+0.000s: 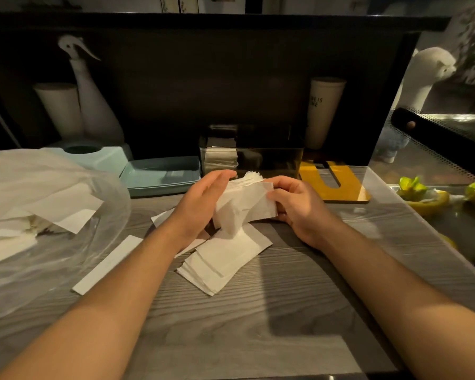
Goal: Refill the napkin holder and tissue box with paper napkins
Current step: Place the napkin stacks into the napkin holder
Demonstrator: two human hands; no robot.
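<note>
- I have a stack of napkins held up between both hands, just in front of the napkin holder at the back of the wooden counter.
- My left hand lies flat against the stack's left side, fingers straight and together; my right hand pinches the right end, thumb on top and fingers curled under.
- The paper looks very light, thin and limp: one sheet droops from the bottom of the bundle, so I judge it needs squeezing from both ends to stay square, not a one-corner grip.
- More napkins lie fanned on the counter under my hands, and others sit in the plastic bag to the left.
- The holder is clear-walled and already has a few napkins in its left part.
- The teal tissue box sits behind the bag, apart from my hands.
- The only writing is on the tall cup; I make out "IS" and little else.
</note>
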